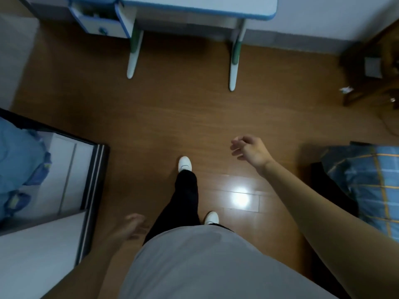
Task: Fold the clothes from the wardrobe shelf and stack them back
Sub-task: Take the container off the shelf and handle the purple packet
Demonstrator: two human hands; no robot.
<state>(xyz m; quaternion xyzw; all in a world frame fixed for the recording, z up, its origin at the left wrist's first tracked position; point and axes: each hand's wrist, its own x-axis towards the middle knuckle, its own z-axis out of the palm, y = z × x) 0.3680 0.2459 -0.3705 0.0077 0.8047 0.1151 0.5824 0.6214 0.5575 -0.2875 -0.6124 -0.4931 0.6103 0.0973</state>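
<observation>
I look down at a wooden floor between pieces of furniture. My right hand (248,148) hangs over the floor at mid right, fingers loosely curled, holding nothing. My left hand (135,226) is blurred at the lower left beside my leg, fingers relaxed and empty. A wardrobe (95,182) with a dark sliding-door frame stands at the left, and light blue clothes (19,160) show inside it. No garment is in either hand.
A white desk (194,9) with blue trim and green-white legs stands ahead. A bed with a blue plaid cover (371,182) lies at the right, with a dark garment (330,186) at its edge. A dark wooden stand (371,67) is at the far right.
</observation>
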